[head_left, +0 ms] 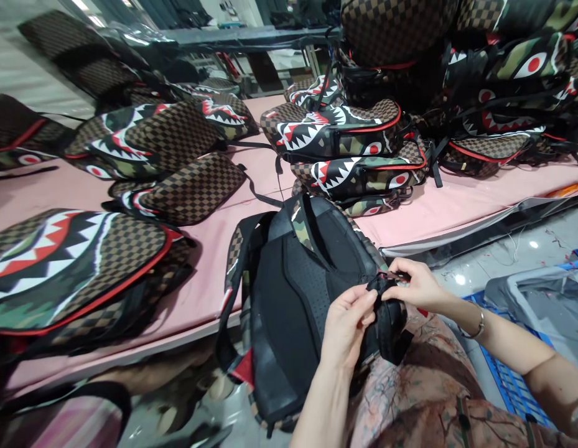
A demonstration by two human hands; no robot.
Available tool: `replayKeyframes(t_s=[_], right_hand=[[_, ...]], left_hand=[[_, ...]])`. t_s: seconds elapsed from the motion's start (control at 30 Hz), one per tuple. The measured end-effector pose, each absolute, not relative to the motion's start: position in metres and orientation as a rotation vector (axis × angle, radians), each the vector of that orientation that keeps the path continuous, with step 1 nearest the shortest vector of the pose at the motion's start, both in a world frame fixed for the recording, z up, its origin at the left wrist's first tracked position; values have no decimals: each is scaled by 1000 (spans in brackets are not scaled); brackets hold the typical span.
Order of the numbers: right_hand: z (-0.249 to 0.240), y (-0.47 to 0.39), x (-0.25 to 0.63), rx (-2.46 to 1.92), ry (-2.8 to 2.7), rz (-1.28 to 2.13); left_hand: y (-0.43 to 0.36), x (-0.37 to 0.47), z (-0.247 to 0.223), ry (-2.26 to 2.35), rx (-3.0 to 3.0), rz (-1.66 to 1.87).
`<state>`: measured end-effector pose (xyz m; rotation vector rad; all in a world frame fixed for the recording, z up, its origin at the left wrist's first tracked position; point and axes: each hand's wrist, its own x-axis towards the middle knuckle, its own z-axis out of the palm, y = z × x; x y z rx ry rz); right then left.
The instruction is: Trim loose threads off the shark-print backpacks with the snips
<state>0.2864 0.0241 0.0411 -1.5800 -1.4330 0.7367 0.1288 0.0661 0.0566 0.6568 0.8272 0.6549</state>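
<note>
A black backpack (pixel 293 298) with a padded back panel lies tilted over the table's front edge, against my lap. At its right side, my left hand (pixel 351 317) pinches a piece of black strap (pixel 375 289). Just beside it, my right hand (pixel 414 286) has thumb and finger closed on the same bunched black strap or webbing. The fingertips of both hands nearly meet there. A camouflage-patterned strap (pixel 305 227) crosses the top of the back panel.
Several checkered shark-mouth backpacks (pixel 335 130) are stacked on the pink table (pixel 214 249). One large backpack (pixel 83 267) lies at the left. At the lower right stands a blue crate (pixel 508 373) with clear plastic. Another person's arm (pixel 153 367) shows below the table.
</note>
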Motion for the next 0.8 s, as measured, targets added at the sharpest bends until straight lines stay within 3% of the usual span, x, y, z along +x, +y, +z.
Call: replayKeyframes(t_s=[0.23, 0.53, 0.67, 0.8], right_hand=[[36, 28, 268, -1556, -1522, 690], [31, 34, 269, -1250, -845, 1217], [30, 33, 270, -1098, -566, 1380], [32, 29, 264, -1177, -716, 1349]], left_hand=[[61, 126, 57, 1148, 1182, 1128], [41, 111, 38, 972, 1413, 1329], [35, 113, 38, 1063, 1343, 1017], [36, 126, 31, 1045, 1367, 825]])
